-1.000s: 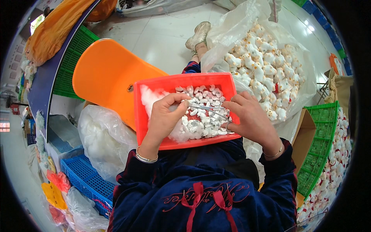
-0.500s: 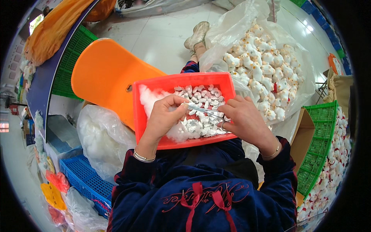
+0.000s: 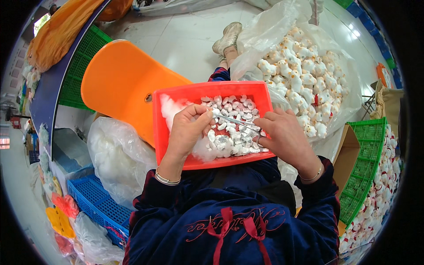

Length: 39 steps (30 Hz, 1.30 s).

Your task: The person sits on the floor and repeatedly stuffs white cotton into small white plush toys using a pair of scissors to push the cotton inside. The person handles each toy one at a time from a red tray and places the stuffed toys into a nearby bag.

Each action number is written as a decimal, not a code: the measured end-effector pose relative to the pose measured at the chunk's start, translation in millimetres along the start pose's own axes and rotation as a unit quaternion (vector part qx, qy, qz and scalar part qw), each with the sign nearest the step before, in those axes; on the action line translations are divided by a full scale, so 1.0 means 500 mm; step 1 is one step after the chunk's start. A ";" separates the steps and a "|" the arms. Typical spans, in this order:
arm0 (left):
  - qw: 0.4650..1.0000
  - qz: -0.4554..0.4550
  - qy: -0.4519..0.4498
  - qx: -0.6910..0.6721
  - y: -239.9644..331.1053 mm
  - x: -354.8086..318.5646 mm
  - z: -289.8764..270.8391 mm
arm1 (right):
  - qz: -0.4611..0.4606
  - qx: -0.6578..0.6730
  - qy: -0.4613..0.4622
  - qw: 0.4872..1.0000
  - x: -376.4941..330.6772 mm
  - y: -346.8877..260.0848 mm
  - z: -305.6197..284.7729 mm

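Note:
Over a red plastic bin (image 3: 212, 87) resting at my lap, both hands work close together. My right hand (image 3: 286, 134) is closed round the ring handles of slim metal forceps (image 3: 236, 121), whose tips point left. In a pinch, my left hand (image 3: 185, 132) holds a small white fabric piece (image 3: 216, 113) at those tips; fingers partly hide it. Many small white pieces with silvery-grey patches (image 3: 232, 143) lie loose in the bin below. White fluffy stuffing (image 3: 171, 108) fills the bin's left side, partly behind my left hand.
An orange chair (image 3: 123, 84) stands left of the bin, with a clear bag of stuffing (image 3: 115, 152) and a blue crate (image 3: 99, 201) nearer. At right are a big bag of white plush toys (image 3: 304, 84), a cardboard box (image 3: 347, 152) and a green crate (image 3: 364, 163).
My right hand has shifted slightly right with the forceps, which now tilt a little more. My left hand stays pinched near the tips. The bin appears slightly farther right.

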<state>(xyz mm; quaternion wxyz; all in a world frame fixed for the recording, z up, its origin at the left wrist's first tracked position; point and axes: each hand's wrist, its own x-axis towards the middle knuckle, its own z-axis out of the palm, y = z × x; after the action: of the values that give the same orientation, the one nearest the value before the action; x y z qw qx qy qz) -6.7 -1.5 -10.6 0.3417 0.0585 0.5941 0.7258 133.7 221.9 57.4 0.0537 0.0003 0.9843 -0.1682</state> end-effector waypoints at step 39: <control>0.999 0.026 -0.041 0.026 -0.026 -0.040 0.049 | 0.081 0.594 0.110 0.792 0.063 0.005 0.122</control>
<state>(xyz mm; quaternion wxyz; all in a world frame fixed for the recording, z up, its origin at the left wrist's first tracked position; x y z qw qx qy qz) 26.0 8.3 -8.7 0.3453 0.1120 0.5964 0.7159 108.6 203.3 -3.9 -0.0524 0.1303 0.6859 -0.7140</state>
